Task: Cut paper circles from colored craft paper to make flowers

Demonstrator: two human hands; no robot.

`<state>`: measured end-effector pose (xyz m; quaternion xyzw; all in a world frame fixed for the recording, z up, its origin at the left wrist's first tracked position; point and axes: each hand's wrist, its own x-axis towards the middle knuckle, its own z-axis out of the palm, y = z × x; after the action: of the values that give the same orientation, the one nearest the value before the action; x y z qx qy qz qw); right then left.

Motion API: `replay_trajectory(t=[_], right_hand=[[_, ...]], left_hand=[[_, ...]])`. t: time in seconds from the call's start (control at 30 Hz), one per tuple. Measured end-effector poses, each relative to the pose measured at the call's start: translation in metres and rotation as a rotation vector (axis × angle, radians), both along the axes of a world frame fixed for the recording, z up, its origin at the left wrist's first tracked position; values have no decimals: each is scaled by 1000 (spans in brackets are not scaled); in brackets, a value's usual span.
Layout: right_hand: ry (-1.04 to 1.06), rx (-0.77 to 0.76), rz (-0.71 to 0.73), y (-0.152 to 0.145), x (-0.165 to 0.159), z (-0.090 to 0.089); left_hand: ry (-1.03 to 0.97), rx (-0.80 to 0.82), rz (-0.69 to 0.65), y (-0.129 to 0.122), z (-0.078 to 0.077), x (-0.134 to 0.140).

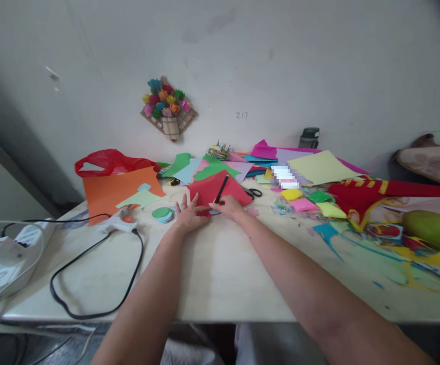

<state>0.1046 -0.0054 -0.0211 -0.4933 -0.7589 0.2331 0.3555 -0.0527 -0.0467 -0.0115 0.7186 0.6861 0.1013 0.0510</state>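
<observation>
My right hand (228, 207) grips a black pen (222, 189), tilted with its lower end near the front edge of a sheet of red paper (208, 188). My left hand (190, 215) lies flat with fingers spread, touching the front edge of the red paper. Between the hands shows part of a small pale round piece (214, 212), mostly hidden by my fingers. Left of my left hand is a stack of paper circles (162, 214), green on top with light blue below. Black-handled scissors (255, 192) lie partly under the red paper's right side.
A white glue gun (119, 222) with a looping black cord and a power strip (10, 258) are at left. Orange paper (121, 190) and a red plastic bag (115, 161) lie behind. Coloured packets (304, 204), paper scraps and a green fruit (433, 230) cover the right side.
</observation>
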Motion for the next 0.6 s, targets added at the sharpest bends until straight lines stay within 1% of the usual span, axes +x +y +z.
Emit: replay_trajectory(t=[0.23, 0.43, 0.6], right_hand=[[4, -15, -14, 1, -3, -3], [-77, -9, -63, -1, -5, 0], [-146, 6, -87, -3, -7, 3]], left_hand=[[-28, -10, 49, 2, 0, -6], [-46, -11, 75, 7, -4, -7], [-50, -24, 70, 10, -7, -9]])
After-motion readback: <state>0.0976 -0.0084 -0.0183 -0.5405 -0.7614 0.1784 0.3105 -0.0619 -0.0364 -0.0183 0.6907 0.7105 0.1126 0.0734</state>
